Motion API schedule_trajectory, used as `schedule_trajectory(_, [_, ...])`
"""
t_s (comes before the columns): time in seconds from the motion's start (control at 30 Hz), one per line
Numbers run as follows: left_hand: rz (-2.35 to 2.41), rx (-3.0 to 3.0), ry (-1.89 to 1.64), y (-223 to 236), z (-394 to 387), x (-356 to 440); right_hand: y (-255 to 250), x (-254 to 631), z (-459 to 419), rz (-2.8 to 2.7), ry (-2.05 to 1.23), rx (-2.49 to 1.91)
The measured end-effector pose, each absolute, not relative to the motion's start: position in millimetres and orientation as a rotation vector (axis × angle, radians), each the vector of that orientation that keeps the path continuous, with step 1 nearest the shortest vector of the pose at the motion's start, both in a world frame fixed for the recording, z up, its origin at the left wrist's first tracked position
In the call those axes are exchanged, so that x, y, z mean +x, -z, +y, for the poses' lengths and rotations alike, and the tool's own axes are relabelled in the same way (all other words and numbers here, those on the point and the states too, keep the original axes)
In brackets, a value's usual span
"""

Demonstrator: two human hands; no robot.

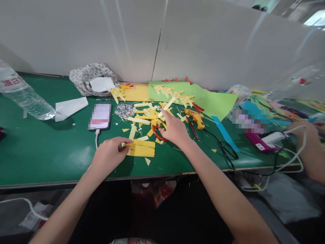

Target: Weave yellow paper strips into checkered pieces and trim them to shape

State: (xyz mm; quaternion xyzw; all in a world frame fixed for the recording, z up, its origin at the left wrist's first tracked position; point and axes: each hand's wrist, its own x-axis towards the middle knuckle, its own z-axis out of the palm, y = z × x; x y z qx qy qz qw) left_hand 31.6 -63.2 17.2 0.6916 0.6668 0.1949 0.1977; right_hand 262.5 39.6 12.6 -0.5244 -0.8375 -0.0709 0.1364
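Note:
My left hand (111,151) pinches the left end of some yellow paper strips (142,149), laid side by side on the green table. A pale strip (132,131) stands out upward from them. Over a heap of cut paper strips (146,113), my right hand (175,128) has its thumb and fingers apart. A pale yellow strip (169,103) lies at its fingertips. Partly hidden beneath that hand are scissors with red handles (156,135). To its right are a yellow glue gun (196,118) and a slim dark red tool (192,128), perhaps a craft knife.
A phone (101,117) on a white cable lies left of the heap, near a bag of small beads or sequins (125,110). Woven yellow paper fish (175,93) rest on green sheets (214,101). A plastic bottle (27,93) lies far left. Another person's arm (311,149) is at right.

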Motion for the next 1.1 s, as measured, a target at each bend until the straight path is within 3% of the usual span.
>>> schedule_trajectory(0.43, [2.002,2.301,-0.653,-15.6,-76.6,26.7,-13.9,261.3,38.0,-2.43,0.136,-1.533])
schedule_trajectory(0.6, [1.518,2.634,-0.637,-3.1,-84.7,23.5,-14.0,261.2,38.2,-2.426,0.116,-1.536])
schedule_trajectory(0.83, [1.526,2.627,-0.445,16.6,-103.8,33.1,-11.1,260.5,38.0,-2.419,0.102,-1.544])
schedule_trajectory(1.1, [1.595,2.669,-0.455,20.3,-108.3,42.2,-40.1,269.8,19.9,-2.042,-0.189,-1.312])
